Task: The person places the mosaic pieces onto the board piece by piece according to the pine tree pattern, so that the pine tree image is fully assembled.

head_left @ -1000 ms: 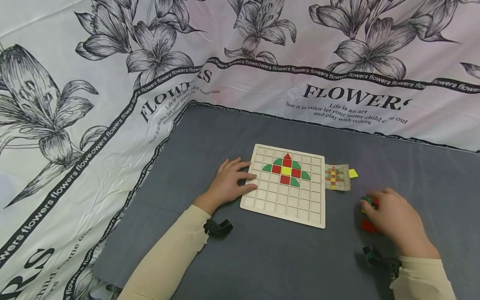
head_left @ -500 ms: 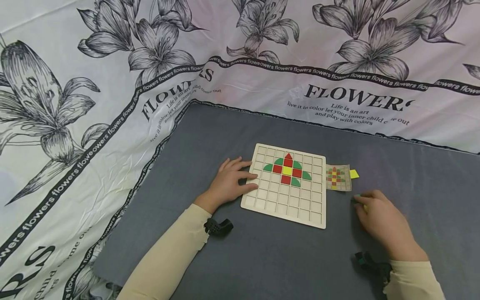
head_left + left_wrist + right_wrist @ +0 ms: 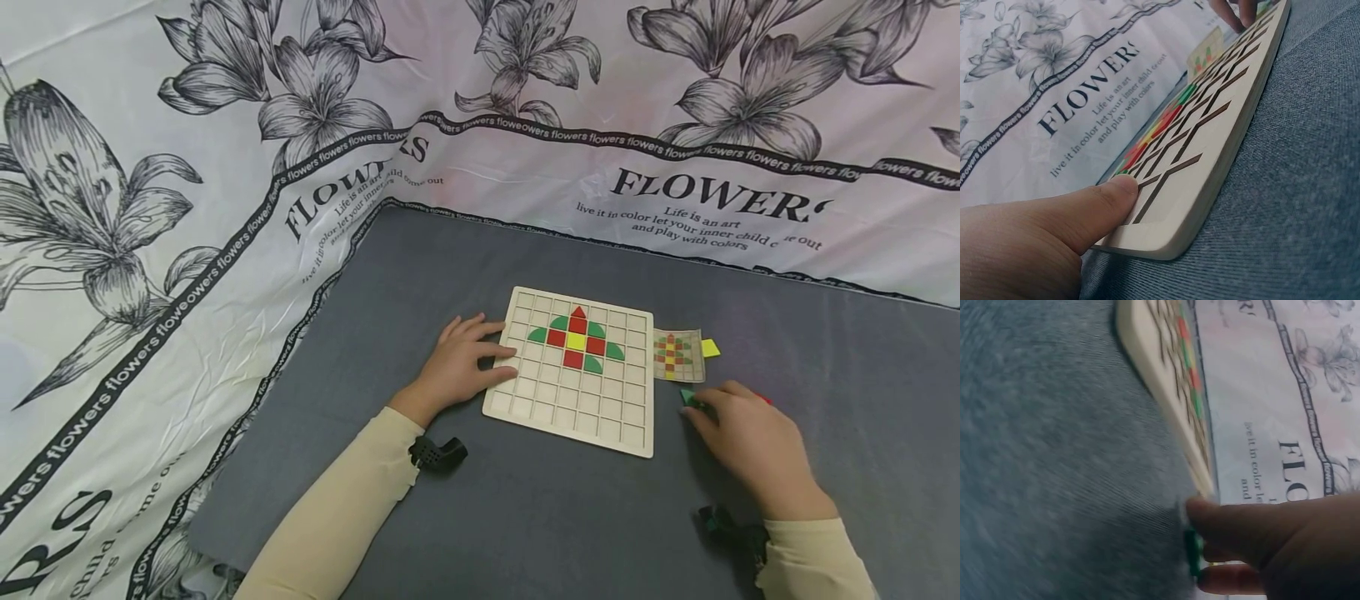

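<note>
- Head view: wooden grid board point(image 3: 570, 408) on grey worktop point(image 3: 555, 517); coloured pieces point(image 3: 576, 341) (red, green, yellow) set in its far half;
- L hand point(image 3: 457, 362): grip spread wide, clasping nothing; fingertips & thumb resting on board's L edge;
- R hand point(image 3: 757, 446): grip nearly closed, green piece point(image 3: 686, 397) pinched btwn thumb & fingers, just R of board;
- pattern card point(image 3: 678, 356): at board's R edge, w/ yellow piece point(image 3: 710, 348) just beside;
- R wrist view: blurred.
</note>
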Available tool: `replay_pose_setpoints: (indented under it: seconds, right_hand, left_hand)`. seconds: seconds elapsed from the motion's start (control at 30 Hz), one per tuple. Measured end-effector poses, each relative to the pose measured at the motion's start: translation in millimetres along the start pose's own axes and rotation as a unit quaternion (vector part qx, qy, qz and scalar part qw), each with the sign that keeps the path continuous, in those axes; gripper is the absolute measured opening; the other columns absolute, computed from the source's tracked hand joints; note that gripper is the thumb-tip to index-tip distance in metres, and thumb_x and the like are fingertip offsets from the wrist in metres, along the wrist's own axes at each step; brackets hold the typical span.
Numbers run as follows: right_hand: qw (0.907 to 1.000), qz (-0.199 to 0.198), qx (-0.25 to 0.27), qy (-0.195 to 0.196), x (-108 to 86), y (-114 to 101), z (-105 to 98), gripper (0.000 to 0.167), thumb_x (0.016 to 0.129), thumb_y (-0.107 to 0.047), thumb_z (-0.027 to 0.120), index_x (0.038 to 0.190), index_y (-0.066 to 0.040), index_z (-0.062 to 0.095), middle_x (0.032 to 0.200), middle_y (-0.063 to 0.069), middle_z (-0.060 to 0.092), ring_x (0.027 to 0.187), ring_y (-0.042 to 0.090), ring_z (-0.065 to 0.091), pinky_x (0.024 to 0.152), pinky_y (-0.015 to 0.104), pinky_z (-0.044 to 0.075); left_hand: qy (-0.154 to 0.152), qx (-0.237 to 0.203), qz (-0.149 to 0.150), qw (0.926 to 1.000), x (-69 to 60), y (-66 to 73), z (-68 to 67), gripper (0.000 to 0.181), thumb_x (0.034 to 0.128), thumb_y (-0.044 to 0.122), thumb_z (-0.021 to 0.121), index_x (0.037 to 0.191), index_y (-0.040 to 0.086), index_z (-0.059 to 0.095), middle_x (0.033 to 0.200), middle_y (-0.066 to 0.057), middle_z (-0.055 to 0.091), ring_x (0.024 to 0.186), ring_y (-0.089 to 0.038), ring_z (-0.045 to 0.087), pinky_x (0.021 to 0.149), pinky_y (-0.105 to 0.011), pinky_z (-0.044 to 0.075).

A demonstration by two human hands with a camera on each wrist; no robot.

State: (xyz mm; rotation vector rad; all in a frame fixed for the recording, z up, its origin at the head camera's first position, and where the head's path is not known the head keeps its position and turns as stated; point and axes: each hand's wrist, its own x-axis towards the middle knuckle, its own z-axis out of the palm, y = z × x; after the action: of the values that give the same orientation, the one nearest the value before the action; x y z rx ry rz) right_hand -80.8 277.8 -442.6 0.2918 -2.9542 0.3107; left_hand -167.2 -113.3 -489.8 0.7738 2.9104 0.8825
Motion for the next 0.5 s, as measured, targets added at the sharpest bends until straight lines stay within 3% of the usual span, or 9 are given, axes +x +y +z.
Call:
replay_pose_setpoints:
  seconds: [0.2,0.5]
  right_hand:
    - [0.9992,0.028,0.015,0.024,0.9,-3,5,0.015,0.087,-0.016,0.083,0.097,-0.005,0.079,0.092,0.013,0.073,0.074,0.036,0.069,0.050,0.055,0.052]
    - [0.9987,0.015,0.033,-0.037,6.6,-17,-2,0.019,0.084,-0.014,0.084,0.098,-0.004,0.078,0.099,0.017,0.074,0.073,0.027,0.066,0.052,0.044,0.052]
  left_hand:
    - [0.001,0.001,0.001,1.0000,0.1,-0.3,0.6,0.042,0.0939,0.050,0.078,0.127,0.024,0.079,0.158,-0.004,0.053,0.157,-0.032,0.032,0.132,-0.057,0.012]
    - [-0.005,-0.014,-0.001,0.9999,-0.7,1.3,-0.9,0.042,0.0946,0.048,0.077,0.129,0.023,0.079,0.160,-0.005,0.052,0.158,-0.033,0.030,0.132,-0.057,0.010]
